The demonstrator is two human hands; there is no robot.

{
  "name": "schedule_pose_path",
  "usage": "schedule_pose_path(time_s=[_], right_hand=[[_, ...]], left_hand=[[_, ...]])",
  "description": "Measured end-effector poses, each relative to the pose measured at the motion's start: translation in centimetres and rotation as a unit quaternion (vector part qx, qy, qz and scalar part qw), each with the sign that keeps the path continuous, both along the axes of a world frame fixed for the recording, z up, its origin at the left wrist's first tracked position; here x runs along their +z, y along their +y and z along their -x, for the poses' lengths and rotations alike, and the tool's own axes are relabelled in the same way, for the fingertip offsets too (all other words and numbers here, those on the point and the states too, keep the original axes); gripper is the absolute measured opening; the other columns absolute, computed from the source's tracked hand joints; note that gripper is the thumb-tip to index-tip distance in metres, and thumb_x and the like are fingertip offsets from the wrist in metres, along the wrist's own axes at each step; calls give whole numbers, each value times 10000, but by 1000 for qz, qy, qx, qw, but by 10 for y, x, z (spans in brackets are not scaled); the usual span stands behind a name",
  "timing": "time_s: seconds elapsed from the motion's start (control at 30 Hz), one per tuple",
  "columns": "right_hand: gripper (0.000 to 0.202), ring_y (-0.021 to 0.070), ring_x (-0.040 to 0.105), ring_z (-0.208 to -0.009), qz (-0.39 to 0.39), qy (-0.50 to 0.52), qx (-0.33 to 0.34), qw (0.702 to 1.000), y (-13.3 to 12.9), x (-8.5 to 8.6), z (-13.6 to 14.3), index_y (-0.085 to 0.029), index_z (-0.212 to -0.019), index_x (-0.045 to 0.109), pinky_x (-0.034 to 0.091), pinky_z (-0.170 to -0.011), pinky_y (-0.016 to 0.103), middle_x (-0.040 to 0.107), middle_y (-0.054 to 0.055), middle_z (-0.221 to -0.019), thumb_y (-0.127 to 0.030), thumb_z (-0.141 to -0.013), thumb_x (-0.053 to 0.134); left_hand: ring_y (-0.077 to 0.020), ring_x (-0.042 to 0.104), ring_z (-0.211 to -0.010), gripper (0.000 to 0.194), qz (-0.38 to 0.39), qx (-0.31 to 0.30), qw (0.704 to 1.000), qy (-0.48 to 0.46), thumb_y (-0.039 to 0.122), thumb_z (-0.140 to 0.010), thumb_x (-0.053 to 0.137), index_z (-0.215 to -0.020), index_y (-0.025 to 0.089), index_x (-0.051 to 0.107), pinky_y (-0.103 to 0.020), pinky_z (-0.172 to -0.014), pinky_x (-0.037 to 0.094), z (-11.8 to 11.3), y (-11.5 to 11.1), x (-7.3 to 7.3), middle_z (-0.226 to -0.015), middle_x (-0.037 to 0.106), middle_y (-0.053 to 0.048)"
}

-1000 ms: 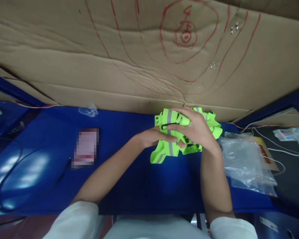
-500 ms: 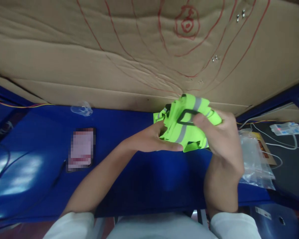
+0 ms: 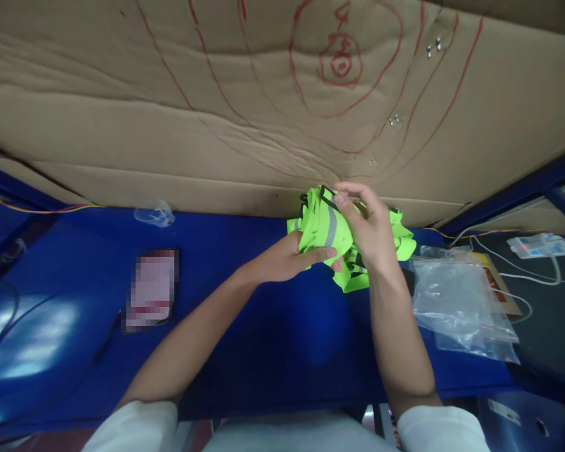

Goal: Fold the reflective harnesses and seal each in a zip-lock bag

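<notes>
A bundle of neon yellow-green straps [image 3: 327, 226] with grey reflective stripes is held over the blue table, close to the cardboard wall. My left hand [image 3: 294, 256] grips its lower left side, thumb across the front. At the upper right of the bundle, my right hand [image 3: 365, 220] pinches a black-edged part between thumb and fingers. More of the yellow-green strap material hangs behind and to the right of my right wrist, and a loop droops below the hands.
The blue table [image 3: 263, 351] bears a phone-like object [image 3: 150, 289], blurred, with a cable, and a clear plastic piece [image 3: 155, 213]. Clear bags [image 3: 461, 307] lie right, near a white device [image 3: 541, 245] with cables. Behind stands cardboard [image 3: 169, 138] with red rings.
My right hand has moved left and turned upward, holding the black-edged part. More loose strap shows at the right of the bundle. The view has shifted slightly.
</notes>
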State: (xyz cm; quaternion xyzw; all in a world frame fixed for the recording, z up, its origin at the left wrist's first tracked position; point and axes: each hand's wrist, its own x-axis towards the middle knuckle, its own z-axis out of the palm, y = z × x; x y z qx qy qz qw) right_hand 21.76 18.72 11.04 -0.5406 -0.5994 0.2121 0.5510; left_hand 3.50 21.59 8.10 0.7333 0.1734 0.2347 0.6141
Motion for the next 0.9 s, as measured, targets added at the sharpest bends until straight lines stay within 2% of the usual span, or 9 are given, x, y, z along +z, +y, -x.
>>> schedule_pose_path(time_s=[0.07,0.13,0.23,0.3,0.4,0.47,0.57,0.7,0.9], right_hand=[[300,230,663,-1178,-23,-63,15,998,-5,6,0,-295,-1151,748,487,-1103,423,748,21,-1181,-494,-1003,579],[360,241,626,-1278,-22,-129,54,990,-11,13,-3,-303,-1250,724,439,-1165,461,723,29,-1287,-496,-1041,503],[481,248,495,-1445,-8,-196,126,972,-21,22,-11,-298,-1449,591,363,-1234,491,577,40,-1511,-530,-1051,453],[573,263,427,-1501,5,-219,165,962,-27,25,-15,-287,-1517,518,336,-1253,502,486,53,-1591,-577,-1023,487],[810,318,467,-1471,38,-238,198,950,-33,28,-12,-290,-1559,460,377,-1230,521,500,72,-1577,-622,-866,716],[914,343,531,-1414,59,-235,205,948,-35,28,-5,-319,-1563,449,439,-1183,528,564,61,-1520,-572,-771,830],[845,332,578,-1366,61,-223,198,953,-34,28,6,-332,-1539,479,487,-1134,504,610,43,-1471,-514,-792,830],[843,321,578,-1360,34,-238,159,957,-33,27,10,-297,-1523,493,471,-1141,485,585,57,-1502,-532,-786,828],[859,321,546,-1391,7,-260,133,956,-45,34,9,-353,-1526,481,444,-1172,487,577,28,-1506,-572,-772,830]], left_hand=[[-189,671,-989,349,-18,-5,1000,9,439,-1003,573,-1012,129,731,-260,-953,492,1,-1,3,-1026,756,-60],[-205,665,-1031,365,-26,-11,999,26,455,-1001,569,-1052,126,718,-272,-968,495,5,-2,7,-1054,751,-66],[-207,669,-1034,372,-39,-30,998,43,454,-1015,540,-1089,128,703,-278,-972,502,11,-3,14,-1066,748,-67],[-201,676,-1059,339,-53,-63,996,46,421,-1029,524,-1095,142,705,-275,-1004,495,15,-4,19,-1092,749,-60],[-203,680,-1111,317,-78,-124,989,34,369,-1043,499,-1093,148,719,-280,-1040,491,20,-8,28,-1152,745,-75],[-205,684,-1108,329,-94,-135,986,17,359,-1049,485,-1082,138,726,-282,-1022,506,22,-10,34,-1165,742,-98],[-202,696,-1072,333,-92,-114,989,3,380,-1043,505,-1045,136,732,-276,-992,523,26,-11,37,-1131,749,-109],[-202,696,-1070,331,-58,-124,991,15,389,-1034,530,-1029,136,742,-287,-1005,518,28,-9,35,-1093,761,-103],[-178,704,-992,263,-25,-142,989,20,344,-1013,574,-1011,144,743,-261,-906,547,28,-18,40,-1050,762,-88]])
